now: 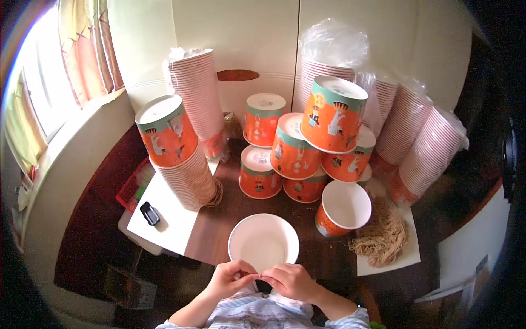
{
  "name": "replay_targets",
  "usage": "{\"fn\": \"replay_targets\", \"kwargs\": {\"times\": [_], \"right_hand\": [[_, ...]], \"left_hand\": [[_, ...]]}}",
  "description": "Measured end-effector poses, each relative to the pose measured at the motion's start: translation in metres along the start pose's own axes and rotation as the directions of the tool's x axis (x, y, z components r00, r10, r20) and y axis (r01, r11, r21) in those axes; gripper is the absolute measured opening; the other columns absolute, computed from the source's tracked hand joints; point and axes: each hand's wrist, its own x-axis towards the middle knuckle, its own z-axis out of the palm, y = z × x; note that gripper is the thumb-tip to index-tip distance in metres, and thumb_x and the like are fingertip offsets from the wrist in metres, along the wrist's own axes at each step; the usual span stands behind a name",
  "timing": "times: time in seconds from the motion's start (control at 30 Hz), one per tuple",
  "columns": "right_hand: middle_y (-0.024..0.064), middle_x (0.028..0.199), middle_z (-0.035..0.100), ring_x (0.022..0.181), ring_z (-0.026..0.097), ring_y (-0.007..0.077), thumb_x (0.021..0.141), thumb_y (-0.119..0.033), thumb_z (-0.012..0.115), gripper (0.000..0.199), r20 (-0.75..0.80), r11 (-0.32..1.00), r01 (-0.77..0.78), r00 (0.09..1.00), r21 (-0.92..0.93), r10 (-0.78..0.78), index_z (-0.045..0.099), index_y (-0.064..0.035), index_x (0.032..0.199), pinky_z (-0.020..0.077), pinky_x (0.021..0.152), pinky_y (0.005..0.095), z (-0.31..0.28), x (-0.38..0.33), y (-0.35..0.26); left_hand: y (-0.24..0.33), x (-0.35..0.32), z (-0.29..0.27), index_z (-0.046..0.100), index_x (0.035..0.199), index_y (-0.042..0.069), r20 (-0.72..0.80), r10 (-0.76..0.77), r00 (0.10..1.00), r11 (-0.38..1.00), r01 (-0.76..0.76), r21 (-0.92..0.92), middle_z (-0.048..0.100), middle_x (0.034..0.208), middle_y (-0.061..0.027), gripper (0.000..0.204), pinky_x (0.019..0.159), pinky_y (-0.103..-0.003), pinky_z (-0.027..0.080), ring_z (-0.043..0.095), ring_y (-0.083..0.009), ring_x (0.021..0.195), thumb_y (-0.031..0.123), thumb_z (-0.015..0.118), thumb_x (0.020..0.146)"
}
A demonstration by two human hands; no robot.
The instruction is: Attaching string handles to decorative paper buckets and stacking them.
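My left hand (229, 278) and my right hand (291, 282) meet at the near rim of an open paper tub (264, 238). Thumbs and fingertips are pinched close together. Whatever lies between them, if anything, is too small to make out. The tub's white inside faces up, and I see nothing in it. To its right, a second paper tub (347, 204) stands mouth up, orange outside and white within. Beside that one lies a loose bundle of tan twine (383, 238) on a white sheet.
Upside-down orange-and-green tubs (296, 156) are piled at the centre back. Tall nested stacks, one topped by a tub (170, 134), rise at left; plastic-wrapped stacks (405, 126) line the right back. A small black case (149, 214) rests on a white sheet (170, 233).
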Motion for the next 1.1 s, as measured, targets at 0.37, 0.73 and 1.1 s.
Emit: {"fn": "replay_targets", "kwargs": {"times": [0.37,0.73,1.1], "right_hand": [[0.0067,0.064,0.057,0.056,0.059,0.0216,0.073,-0.014,0.065,0.013,0.057,0.985,-0.047,0.998,0.168,0.038,0.062,-0.0075,0.083,0.0461,0.049,0.0302,-0.021,0.023,0.032],[0.0034,0.058,0.051,0.048,0.053,0.0174,0.071,-0.012,0.065,0.007,0.059,0.999,0.052,0.997,0.000,-0.052,0.062,-0.0105,0.076,0.0420,0.042,0.0291,-0.018,0.051,0.039],[0.0022,0.059,0.046,0.050,0.053,0.0162,0.071,-0.016,0.064,0.013,0.100,0.962,0.122,0.990,-0.244,-0.100,0.058,-0.0099,0.081,0.0428,0.044,0.0288,0.010,0.056,0.008]], "left_hand": [[0.004,0.028,0.014,0.059,0.076,0.001,-0.124,0.056,0.991,0.998,-0.058,-0.015,0.059,0.075,-0.0039,0.006,0.057,-0.021,0.042,0.054,-0.0083,0.068,0.001,0.064,0.075],[0.014,0.021,0.009,0.058,0.093,-0.002,-0.300,-0.241,0.923,0.930,0.132,-0.343,0.060,0.082,-0.0031,0.018,0.062,-0.020,0.043,0.053,-0.0065,0.071,0.012,0.048,0.087],[0.010,0.010,-0.024,0.057,0.092,-0.001,-0.057,-0.388,0.920,0.874,0.348,-0.339,0.058,0.077,-0.0014,0.020,0.063,-0.019,0.042,0.050,-0.0058,0.068,0.016,0.048,0.088]]}}
